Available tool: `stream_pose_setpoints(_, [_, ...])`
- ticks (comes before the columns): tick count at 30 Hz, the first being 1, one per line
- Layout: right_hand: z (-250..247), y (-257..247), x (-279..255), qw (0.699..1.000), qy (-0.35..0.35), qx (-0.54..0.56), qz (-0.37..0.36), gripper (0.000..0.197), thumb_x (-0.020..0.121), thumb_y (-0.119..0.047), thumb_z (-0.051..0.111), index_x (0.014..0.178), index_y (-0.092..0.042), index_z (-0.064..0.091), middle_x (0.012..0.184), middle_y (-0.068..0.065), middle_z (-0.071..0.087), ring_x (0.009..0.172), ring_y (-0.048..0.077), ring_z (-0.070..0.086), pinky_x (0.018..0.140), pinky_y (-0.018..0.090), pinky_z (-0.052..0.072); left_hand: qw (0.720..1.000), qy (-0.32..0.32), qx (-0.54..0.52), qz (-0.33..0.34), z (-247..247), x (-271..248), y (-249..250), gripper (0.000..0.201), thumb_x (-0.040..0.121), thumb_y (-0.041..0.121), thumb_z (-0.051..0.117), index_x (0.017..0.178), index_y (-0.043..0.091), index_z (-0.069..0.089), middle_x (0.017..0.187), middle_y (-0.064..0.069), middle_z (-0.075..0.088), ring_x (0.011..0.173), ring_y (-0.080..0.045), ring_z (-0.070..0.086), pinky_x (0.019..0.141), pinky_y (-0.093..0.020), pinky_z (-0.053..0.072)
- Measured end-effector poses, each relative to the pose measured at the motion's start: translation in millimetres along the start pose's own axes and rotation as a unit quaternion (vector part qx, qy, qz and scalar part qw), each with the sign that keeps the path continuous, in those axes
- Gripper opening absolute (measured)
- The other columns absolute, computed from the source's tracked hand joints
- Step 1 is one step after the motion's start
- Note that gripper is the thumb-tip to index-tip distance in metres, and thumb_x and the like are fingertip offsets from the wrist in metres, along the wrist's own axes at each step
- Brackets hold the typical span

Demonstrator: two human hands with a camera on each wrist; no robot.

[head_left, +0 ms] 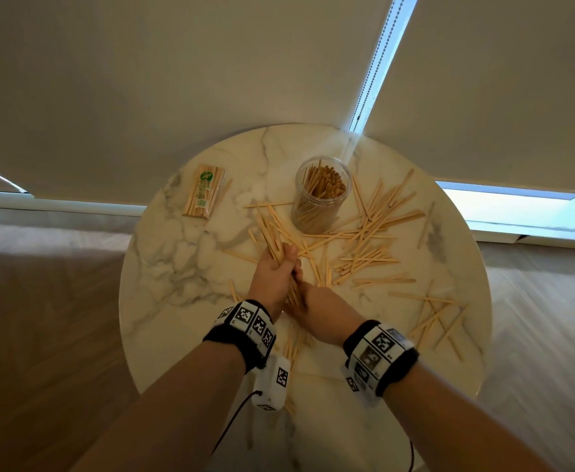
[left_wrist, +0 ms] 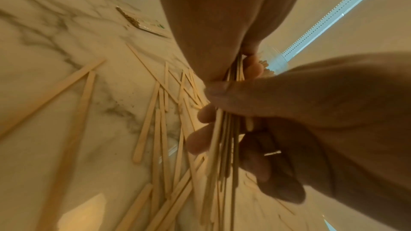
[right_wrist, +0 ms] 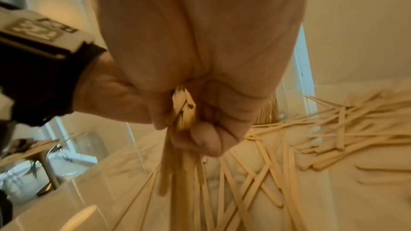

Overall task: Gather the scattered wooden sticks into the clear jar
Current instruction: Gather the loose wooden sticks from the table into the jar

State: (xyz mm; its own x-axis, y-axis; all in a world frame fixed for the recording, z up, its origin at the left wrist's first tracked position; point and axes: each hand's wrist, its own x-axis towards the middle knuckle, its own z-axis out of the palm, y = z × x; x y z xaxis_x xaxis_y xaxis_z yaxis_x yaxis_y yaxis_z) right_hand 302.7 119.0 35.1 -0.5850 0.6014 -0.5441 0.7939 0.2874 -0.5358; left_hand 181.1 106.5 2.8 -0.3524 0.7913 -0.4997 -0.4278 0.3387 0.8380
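Your left hand (head_left: pixel 274 279) and right hand (head_left: pixel 316 310) both clench one bundle of wooden sticks (head_left: pixel 281 253) just short of the clear jar (head_left: pixel 320 199) — loosen either grip and the uneven ends could splay, catch the rim and tip it.

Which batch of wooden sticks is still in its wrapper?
The sealed packet of sticks with the green label, at the table's far left; every other stick lies loose, stands in the jar, or is held.
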Motion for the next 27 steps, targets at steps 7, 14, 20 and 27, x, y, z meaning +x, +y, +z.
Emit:
stream_pose_setpoints(7, [9,3,3,0.997,0.074,-0.001,-0.012,0.033,0.105,-0.035,0.043,0.119,-0.007,0.051,0.097,0.015,0.067,0.084,0.034,0.064,0.065,0.032,0.041,0.999,-0.008,-0.030,-0.037,0,-1,11,0.032,0.095,0.040,0.069,0.085,0.010,0.062,0.066,-0.002,0.062,0.082,-0.024,0.073,0.082,-0.043,0.054])
stream_pose_setpoints(14, [14,-1,5,0.992,0.118,0.046,-0.016,0.036,0.105,-0.034,0.045,0.129,-0.008,0.050,0.098,0.012,0.069,0.085,0.032,0.066,0.074,0.040,0.053,0.997,-0.008,-0.063,-0.052,5,-6,24,0.029,0.090,0.037,0.075,0.087,0.014,0.057,0.059,-0.001,0.048,0.063,-0.020,0.062,0.064,-0.033,0.054])
stream_pose_setpoints(20, [8,7,6,0.990,0.122,0.070,-0.020,0.039,0.099,-0.039,0.057,0.127,-0.013,0.054,0.099,0.008,0.070,0.083,0.025,0.064,0.068,0.030,0.043,1.000,-0.005,-0.005,-0.004,10,-4,29,0.047,0.094,0.056,0.062,0.064,0.021,0.050,0.055,0.002,0.046,0.054,-0.016,0.049,0.072,-0.043,0.045])
stream_pose_setpoints(27, [18,25,-5,0.991,-0.021,-0.135,-0.012,0.031,0.104,-0.034,0.040,0.116,-0.013,0.060,0.107,0.007,0.067,0.095,0.025,0.064,0.083,0.037,0.053,0.994,0.038,-0.023,0.096,11,0,75,0.043,0.100,0.045,0.058,0.069,0.018,0.047,0.056,0.000,0.040,0.049,-0.013,0.039,0.055,-0.031,0.041])
